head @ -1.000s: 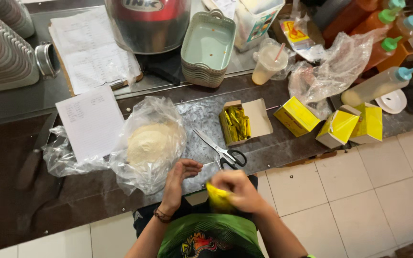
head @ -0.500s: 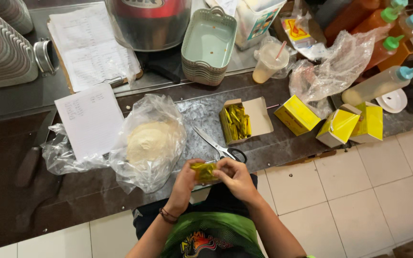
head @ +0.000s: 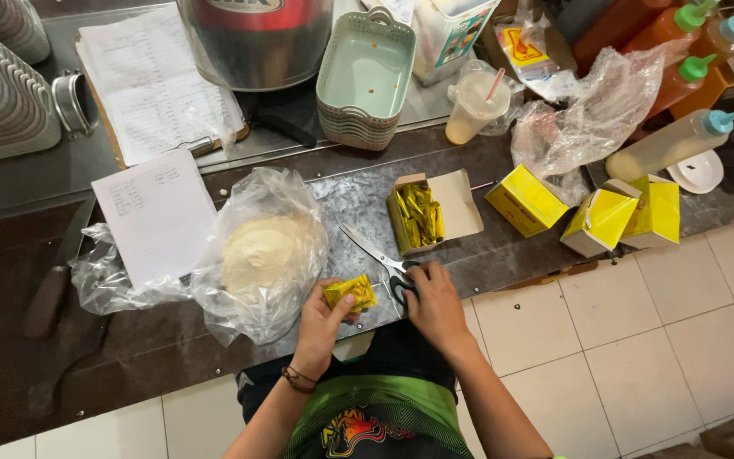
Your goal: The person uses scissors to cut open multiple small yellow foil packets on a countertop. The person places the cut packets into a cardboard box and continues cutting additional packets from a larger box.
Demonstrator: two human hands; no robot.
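The small yellow packet (head: 350,291), crinkled and shiny, lies roughly level at lower centre, pinched in the left hand (head: 323,321) fingers; the right hand (head: 435,306) fingers grip the scissors (head: 380,259), blades pointing upper left.

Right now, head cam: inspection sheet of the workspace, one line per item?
Surface: dark counter with a mottled grey metal sheet at the front edge.
Job's things: small yellow foil sachet; black-handled steel scissors lying flat; clear plastic bag of pale powder.
Clutter: open cardboard box of yellow sachets, three closed yellow boxes, stacked pale green baskets, paper sheets, squeeze bottles, crumpled clear bags.
Grippers: left hand pinches the sachet; right hand rests on the scissors' handles.
Cables: nothing seen.
Surroundings: white tiled floor; large metal pot behind.
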